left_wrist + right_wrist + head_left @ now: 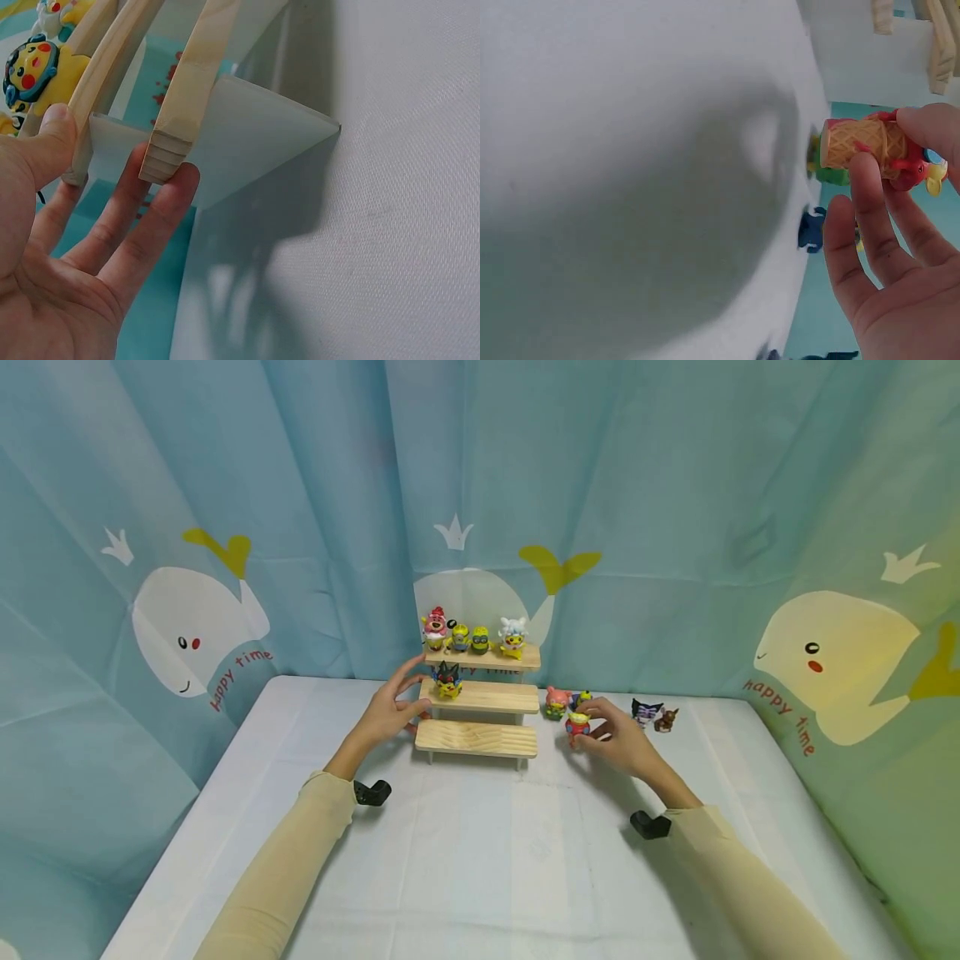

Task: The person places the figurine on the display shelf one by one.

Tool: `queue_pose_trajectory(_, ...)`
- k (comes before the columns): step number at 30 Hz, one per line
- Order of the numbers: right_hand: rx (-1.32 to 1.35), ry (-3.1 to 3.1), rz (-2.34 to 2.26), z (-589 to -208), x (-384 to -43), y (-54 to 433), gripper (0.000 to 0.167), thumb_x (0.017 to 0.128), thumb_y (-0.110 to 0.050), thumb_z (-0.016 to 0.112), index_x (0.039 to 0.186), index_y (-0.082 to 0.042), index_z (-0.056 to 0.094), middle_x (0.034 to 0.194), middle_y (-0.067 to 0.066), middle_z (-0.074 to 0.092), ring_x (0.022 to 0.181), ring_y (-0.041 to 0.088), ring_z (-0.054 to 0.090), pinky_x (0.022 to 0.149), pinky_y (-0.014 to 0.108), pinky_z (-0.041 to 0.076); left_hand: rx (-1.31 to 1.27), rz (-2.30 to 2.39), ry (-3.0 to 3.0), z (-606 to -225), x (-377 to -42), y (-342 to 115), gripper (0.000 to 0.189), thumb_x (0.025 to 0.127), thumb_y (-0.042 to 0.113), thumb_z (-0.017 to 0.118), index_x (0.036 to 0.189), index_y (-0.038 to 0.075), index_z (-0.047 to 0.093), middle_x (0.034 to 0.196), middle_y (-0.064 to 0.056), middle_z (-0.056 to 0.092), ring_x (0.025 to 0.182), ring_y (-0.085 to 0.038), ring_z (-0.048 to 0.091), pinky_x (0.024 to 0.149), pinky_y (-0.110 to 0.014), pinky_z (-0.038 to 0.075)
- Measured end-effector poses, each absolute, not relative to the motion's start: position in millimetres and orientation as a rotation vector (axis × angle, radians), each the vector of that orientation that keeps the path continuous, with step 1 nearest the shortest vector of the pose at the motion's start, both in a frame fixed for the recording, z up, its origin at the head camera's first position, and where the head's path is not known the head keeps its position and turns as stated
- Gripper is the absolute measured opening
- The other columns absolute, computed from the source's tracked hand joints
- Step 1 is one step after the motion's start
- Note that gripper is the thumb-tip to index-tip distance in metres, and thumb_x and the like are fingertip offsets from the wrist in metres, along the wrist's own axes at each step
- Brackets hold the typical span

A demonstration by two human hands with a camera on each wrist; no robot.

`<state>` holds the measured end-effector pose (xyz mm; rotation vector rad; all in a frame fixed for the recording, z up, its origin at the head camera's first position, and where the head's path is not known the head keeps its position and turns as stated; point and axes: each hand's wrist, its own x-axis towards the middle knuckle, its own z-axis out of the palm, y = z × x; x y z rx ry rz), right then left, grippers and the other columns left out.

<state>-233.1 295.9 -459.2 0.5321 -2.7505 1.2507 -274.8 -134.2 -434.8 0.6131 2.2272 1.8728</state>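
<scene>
Sleeves (285,860), shelf (476,738), figurines (557,702) beside right hand (618,740)

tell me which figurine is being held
The red figurine with a waffle-patterned side, pinched in the right hand; the others rest on the wooden shelves or the table.

The place was a curtained-off nook, though whether in a home or elsewhere could not be told. Blue curtains (675,485), printed with white whales (180,618) and the words "happy time" (242,678), hung along three sides of a white bench (465,860) bearing a wooden stand (487,739) and toy figures (513,642).
</scene>
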Motion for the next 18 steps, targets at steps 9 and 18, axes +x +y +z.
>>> queue_pose_trajectory(9, 0.499, -2.760, 1.204, -436.6, -224.8, 300.8, 0.048, 0.094, -0.011, 0.077, 0.137, -0.006, 0.057, 0.137, 0.028, 0.059, 0.090, 0.031, 0.072, 0.069, 0.032, 0.059, 0.636, 1.875, 2.226, -437.4, -276.1, -135.2, 0.079, 0.102, 0.008, 0.066, 0.165, 0.030, 0.024, 0.163, -0.027, 0.028, 0.094, -0.044, 0.073, 0.074, -0.072, 0.055)
queue_pose_trajectory(18, 0.485, -2.700, 1.315, -416.0, -218.4, 311.0, 0.044, 0.096, -0.015, 0.076, 0.136, -0.011, 0.058, 0.134, 0.023, 0.063, 0.093, 0.027, 0.072, 0.075, 0.025, 0.058, 0.642, 1.878, 2.228, -438.6, -278.1, -135.1, 0.079, 0.102, 0.010, 0.066, 0.165, 0.030, 0.024, 0.163, -0.027, 0.029, 0.088, -0.038, 0.075, 0.073, -0.072, 0.055)
